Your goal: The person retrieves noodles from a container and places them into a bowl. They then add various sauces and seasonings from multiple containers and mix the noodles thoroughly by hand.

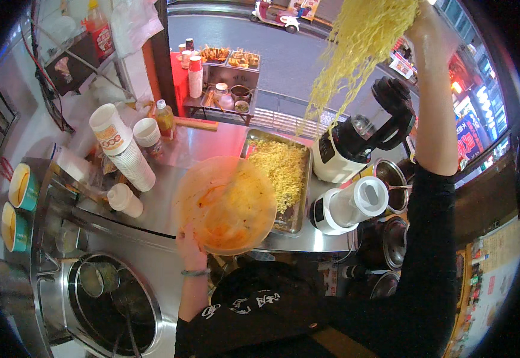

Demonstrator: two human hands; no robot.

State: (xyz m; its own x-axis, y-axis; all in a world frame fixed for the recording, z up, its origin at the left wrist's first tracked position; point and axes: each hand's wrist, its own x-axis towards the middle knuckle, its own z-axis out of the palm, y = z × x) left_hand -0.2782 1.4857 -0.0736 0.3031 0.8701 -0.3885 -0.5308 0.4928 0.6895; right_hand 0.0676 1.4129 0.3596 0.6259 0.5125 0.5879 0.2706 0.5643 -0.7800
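My left hand [190, 244] grips the near-left rim of a translucent plastic mixing bowl [217, 210], whose inside is smeared with orange-red sauce. My right hand [421, 24] is raised high at the upper right, holding a large bunch of yellow wavy noodles [363, 49] that hangs down in strands. Partly behind the bowl, a rectangular steel tray [307, 188] lies on the counter with more noodles [280, 170] spread in it. The dangling strand ends hang above the far right corner of the tray, beside a white and black blender [340, 147].
A smaller white blender [349, 208] stands right of the tray. To the left are stacked paper cups [130, 161], a white squeeze bottle [125, 200] and an oil bottle [164, 118]. A deep round pot [114, 308] with strainers sits lower left. Beyond the counter stands a food cart [231, 74].
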